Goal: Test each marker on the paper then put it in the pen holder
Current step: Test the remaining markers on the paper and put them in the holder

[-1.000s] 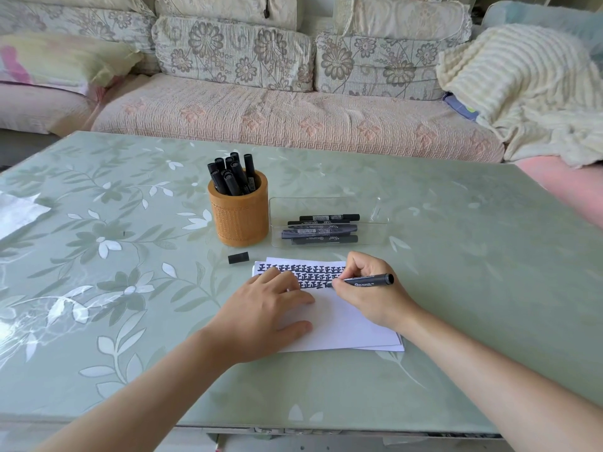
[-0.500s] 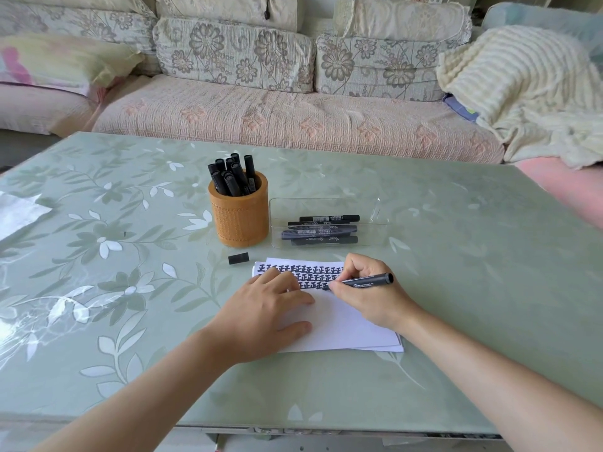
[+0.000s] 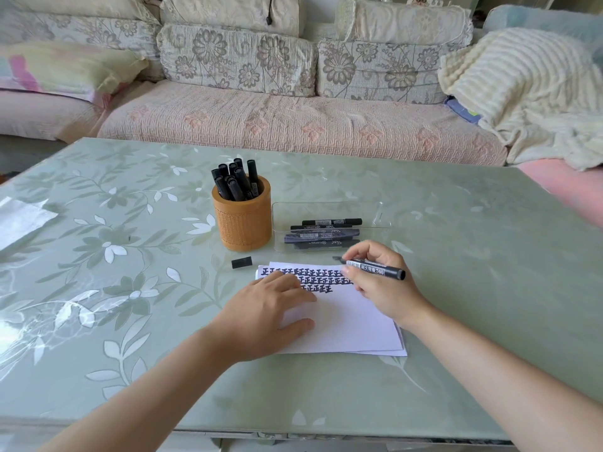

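Note:
My right hand (image 3: 380, 282) grips an uncapped black marker (image 3: 375, 268), its tip lifted just above the top right corner of the white paper (image 3: 346, 324). Rows of black test marks (image 3: 310, 277) fill the paper's top part. My left hand (image 3: 264, 313) rests flat on the paper's left half. The marker's black cap (image 3: 241, 262) lies on the table left of the paper. Behind it stands an orange pen holder (image 3: 243, 220) with several black markers in it. A clear tray (image 3: 329, 210) to its right holds several more markers (image 3: 323, 234).
The green leaf-patterned table (image 3: 473, 272) stretches wide on both sides. A white sheet (image 3: 19, 218) lies at its far left edge. A floral sofa (image 3: 293, 125) with a cream blanket (image 3: 528, 93) runs behind the table.
My right hand has lifted the marker off the paper and moved up and right, toward the tray. My left hand stays on the paper.

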`<state>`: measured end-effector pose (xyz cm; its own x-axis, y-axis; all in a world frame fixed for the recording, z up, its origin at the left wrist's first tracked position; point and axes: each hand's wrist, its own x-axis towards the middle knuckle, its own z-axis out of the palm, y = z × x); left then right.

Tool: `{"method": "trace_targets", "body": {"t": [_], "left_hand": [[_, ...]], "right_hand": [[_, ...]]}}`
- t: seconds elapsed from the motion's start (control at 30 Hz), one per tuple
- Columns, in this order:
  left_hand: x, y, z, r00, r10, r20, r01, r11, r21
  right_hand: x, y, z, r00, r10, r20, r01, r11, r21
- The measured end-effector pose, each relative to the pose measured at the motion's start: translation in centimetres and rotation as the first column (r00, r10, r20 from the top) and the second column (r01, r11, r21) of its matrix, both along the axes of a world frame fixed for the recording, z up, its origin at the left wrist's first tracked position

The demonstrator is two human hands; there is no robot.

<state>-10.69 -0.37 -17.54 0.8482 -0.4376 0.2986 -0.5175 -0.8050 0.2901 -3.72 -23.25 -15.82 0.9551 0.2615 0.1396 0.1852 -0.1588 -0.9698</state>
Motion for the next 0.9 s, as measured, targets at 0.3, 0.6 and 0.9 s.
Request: {"method": "trace_targets", "body": {"t": [0.3,0.6,0.9], "left_hand": [[2.4,5.0,1.8,0.889,0.43,0.159,-0.417,0.903,-0.108],[3.0,6.2,0.2,0.832,0.553,0.036,-0.554,0.83,0.059],[2.9,6.0,2.0,0.895,0.443,0.051,-0.426,0.884,-0.192]], "right_hand": [[0.2,0.0,2.5,0.973,0.22,0.069,-0.207,0.965,-0.164],[0.3,2.0,3.2,0.965,0.258,0.039,-0.233,0.92,-0.316],[1.1,2.4,2.7,0.972,0.109,0.207,0.006,0.871,-0.491]]}}
